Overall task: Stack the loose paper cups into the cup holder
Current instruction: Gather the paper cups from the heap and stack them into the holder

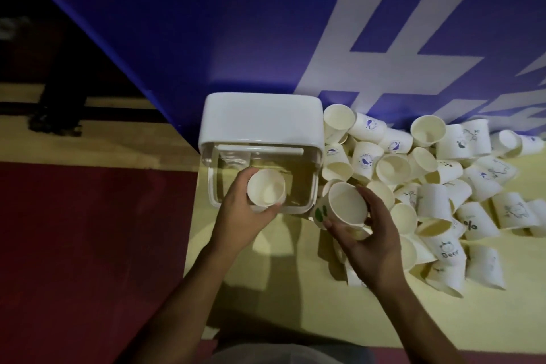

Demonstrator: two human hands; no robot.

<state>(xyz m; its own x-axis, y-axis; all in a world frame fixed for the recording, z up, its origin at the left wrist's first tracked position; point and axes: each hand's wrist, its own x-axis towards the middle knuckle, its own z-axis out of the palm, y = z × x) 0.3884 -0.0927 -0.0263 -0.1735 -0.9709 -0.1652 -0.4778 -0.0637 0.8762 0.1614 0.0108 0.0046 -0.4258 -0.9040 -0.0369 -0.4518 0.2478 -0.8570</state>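
The cup holder [260, 124] is a white-topped box with a clear front compartment, standing at the table's back left. My left hand [236, 213] grips a white paper cup [266, 190], mouth up, over the clear compartment. My right hand [369, 233] holds another white paper cup [347, 205] with green marks on its side, just right of the holder's front corner. A big heap of loose paper cups [428, 186] lies tumbled on the table to the right, most on their sides, some printed with small blue or black designs.
The pale yellow table [280, 289] ends at its left edge near the holder; dark red floor [88, 245] lies beyond. A blue banner with large white lettering [325, 23] rises right behind the holder and the cups.
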